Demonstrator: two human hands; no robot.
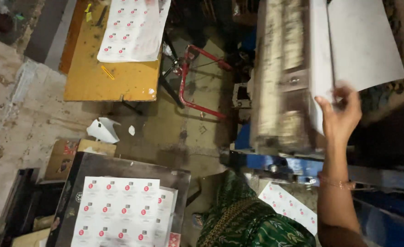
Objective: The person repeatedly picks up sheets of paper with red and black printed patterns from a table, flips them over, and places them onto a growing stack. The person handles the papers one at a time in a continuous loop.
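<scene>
Right hand [341, 112] pinching white sheet [364, 41] at press roller [282, 68], upper right; fingers risk getting drawn in. Left hand not visible.

Green patterned garment [252, 224], thin wrist bangle [337, 184]

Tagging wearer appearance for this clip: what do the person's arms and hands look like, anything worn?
Only the right hand and its forearm show; the left is out of view. The arm is bare, no sleeve and no glove. A thin reddish bangle circles the wrist. No rings can be made out; the fingers are motion-blurred.
</scene>
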